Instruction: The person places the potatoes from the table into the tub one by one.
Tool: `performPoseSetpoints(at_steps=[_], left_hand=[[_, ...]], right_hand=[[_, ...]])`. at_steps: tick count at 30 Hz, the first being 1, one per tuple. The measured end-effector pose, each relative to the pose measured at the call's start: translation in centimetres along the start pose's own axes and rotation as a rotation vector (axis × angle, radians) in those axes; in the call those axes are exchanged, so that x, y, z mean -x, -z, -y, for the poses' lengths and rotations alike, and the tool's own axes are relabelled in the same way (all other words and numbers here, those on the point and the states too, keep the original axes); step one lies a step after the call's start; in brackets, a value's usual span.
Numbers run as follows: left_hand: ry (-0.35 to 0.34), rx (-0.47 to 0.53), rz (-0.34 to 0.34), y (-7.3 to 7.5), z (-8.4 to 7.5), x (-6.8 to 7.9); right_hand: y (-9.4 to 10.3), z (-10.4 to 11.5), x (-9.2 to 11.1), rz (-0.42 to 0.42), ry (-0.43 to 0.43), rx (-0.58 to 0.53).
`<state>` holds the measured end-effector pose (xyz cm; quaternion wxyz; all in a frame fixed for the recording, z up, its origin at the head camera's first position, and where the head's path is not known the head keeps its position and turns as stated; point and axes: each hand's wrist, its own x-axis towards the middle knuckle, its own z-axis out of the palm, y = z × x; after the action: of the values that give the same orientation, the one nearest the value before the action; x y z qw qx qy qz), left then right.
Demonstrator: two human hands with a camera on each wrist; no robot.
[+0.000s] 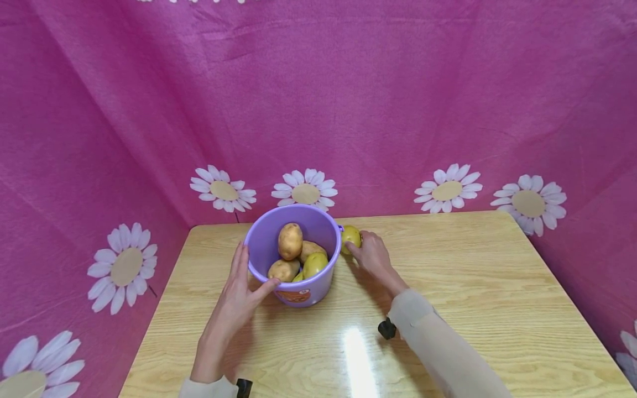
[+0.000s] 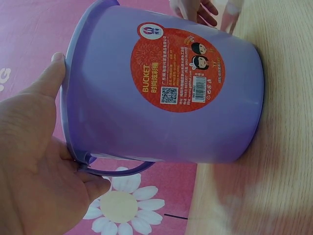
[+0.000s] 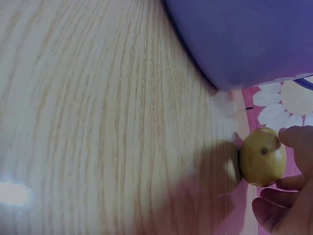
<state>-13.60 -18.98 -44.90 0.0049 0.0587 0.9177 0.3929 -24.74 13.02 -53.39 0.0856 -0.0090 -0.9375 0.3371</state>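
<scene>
A purple bucket [image 1: 325, 286] with a red label stands upright on the table. Potatoes [image 1: 290, 241] and yellow-green pears [image 1: 315, 265] lie inside it. My left hand [image 1: 239, 293] holds the bucket's rim, with the thumb at the near side and the fingers along the left side. The left wrist view shows this hand [image 2: 34, 161] by the rim and the purple handle [image 2: 122, 171]. Just right of the bucket, my right hand [image 1: 373, 254] pinches another pear [image 1: 351, 236]. In the right wrist view, the thumb and fingertips are around this pear [image 3: 263, 156], low by the tabletop.
The light wooden table [image 1: 448, 309] reaches to a pink cloth backdrop [image 1: 378, 110] with white daisies, which also stands at both sides. Small black devices [image 1: 386, 328] sit by both sleeves. A bright reflection shows on the tabletop near the front.
</scene>
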Motion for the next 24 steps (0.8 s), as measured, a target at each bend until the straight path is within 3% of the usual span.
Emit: performPoseSetpoints(at_steps=[17,24], left_hand=[[-0.019,0.007,-0.011,-0.1,0.2,0.0],[-0.013,-0.005,-0.013,0.0,0.1,0.1]], right_hand=[[-1.3,-0.3,-0.6,-0.024,0.004,0.064],[-1.9,-0.6,-0.6,-0.03,0.013,0.022]])
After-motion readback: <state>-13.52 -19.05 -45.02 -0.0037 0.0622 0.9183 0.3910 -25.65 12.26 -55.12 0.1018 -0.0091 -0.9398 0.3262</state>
